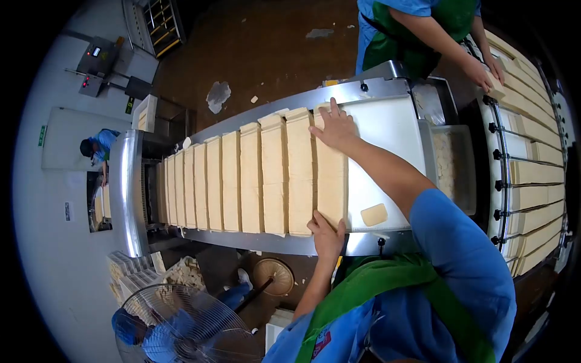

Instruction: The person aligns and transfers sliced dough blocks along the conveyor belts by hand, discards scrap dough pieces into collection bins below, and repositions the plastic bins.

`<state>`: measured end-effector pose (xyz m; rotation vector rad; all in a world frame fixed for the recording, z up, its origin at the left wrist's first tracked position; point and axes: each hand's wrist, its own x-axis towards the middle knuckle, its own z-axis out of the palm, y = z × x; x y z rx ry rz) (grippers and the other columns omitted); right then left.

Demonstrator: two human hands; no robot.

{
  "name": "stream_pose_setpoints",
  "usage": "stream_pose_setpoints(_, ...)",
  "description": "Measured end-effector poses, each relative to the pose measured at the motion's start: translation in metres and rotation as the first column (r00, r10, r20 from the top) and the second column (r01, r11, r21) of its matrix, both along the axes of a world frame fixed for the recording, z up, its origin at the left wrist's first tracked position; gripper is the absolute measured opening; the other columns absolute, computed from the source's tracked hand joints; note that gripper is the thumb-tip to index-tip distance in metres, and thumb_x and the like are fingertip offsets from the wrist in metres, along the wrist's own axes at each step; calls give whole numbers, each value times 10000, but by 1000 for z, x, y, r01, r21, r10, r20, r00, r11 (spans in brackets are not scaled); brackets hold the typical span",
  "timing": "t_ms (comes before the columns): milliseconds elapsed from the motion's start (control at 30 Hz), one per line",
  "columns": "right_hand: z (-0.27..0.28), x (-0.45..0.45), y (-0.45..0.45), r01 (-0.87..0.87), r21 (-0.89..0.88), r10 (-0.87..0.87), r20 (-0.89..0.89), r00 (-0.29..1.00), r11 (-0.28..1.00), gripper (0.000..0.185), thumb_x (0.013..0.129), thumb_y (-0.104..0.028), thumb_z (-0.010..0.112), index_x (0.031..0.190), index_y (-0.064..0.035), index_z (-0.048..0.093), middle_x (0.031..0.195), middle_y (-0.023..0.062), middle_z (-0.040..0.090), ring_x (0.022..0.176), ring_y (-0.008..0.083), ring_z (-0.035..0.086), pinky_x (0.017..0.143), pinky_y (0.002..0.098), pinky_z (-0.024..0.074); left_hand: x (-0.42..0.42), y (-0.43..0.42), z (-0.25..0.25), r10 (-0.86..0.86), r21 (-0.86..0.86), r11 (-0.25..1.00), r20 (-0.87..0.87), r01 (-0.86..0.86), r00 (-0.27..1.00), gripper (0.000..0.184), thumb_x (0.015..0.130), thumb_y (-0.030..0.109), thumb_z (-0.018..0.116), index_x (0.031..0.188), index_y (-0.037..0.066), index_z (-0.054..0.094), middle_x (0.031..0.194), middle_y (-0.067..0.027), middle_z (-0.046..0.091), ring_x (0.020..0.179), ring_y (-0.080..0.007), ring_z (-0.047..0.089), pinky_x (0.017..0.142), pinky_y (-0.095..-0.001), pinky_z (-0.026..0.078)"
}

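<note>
Long cream-coloured slabs that look like tofu lie crosswise in a row on a white conveyor belt. Both hands are at the rightmost tofu slab. My right hand grips its far end, with the thumb at the left edge and the fingers over the top. At the near end my left hand straddles the slab's width between fingers and thumb. Close against its left side lies another slab. A small flat tofu piece rests on the belt to the right of my left hand.
Steel rails edge the belt, which leads left to a metal machine housing. Bins stand past its right end. A co-worker's hands touch slabs on a second line. A fan and another person are lower left.
</note>
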<state>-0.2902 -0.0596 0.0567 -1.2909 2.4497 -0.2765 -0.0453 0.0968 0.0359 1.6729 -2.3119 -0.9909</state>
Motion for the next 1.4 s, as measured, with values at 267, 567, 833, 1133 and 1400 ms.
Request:
stream_pose_setpoints(267, -18, 24, 76, -47, -137, 43, -28, 999, 990, 645, 881, -498, 524, 1422, -184, 367, 1503, 214, 203, 1164, 392, 463, 971, 479, 377, -5, 2, 1, -39, 30, 999, 3, 39, 999, 877, 838, 367, 654, 1389, -119, 175, 1206, -335, 337, 1051, -495, 483, 896, -465, 458)
stream_pose_setpoints(567, -4, 22, 47, -18, -28, 17, -52, 998, 999, 667, 811, -545, 581, 1265, -70, 470, 1419, 210, 295, 1112, 359, 465, 918, 452, 415, -13, 6, 2, -52, -1, 999, 39, 52, 998, 854, 830, 313, 670, 1383, -114, 178, 1193, -336, 338, 976, -511, 506, 846, -490, 470)
stream_pose_setpoints(833, -5, -29, 134, 411, -94, -418, -70, 906, 907, 658, 770, -542, 625, 1196, -66, 467, 1159, 143, 446, 1028, 329, 509, 806, 457, 468, -44, 2, 10, -255, -76, 965, -83, 249, 963, 858, 751, 302, 735, 1386, -19, 256, 1171, -312, 373, 989, -474, 508, 851, -483, 480)
stream_pose_setpoints(1133, 37, -83, 169, 522, 156, -541, 126, 832, 839, 749, 732, -532, 604, 1234, 9, 476, 1271, 177, 428, 1142, 344, 423, 928, 397, 401, -114, 27, 25, -227, 117, 970, 147, 211, 963, 893, 740, 403, 734, 1350, 26, 202, 1226, -335, 349, 964, -515, 563, 893, -494, 485)
stream_pose_setpoints(1400, 58, -152, 327, 841, -392, -727, 440, 527, 372, 670, 729, -401, 689, 1183, 16, 425, 1182, 236, 450, 1092, 427, 485, 924, 490, 428, -205, 92, 50, -315, -211, 943, -309, 258, 898, 770, 685, -11, 675, 1356, 28, 300, 1300, -328, 180, 1088, -477, 446, 966, -463, 399)
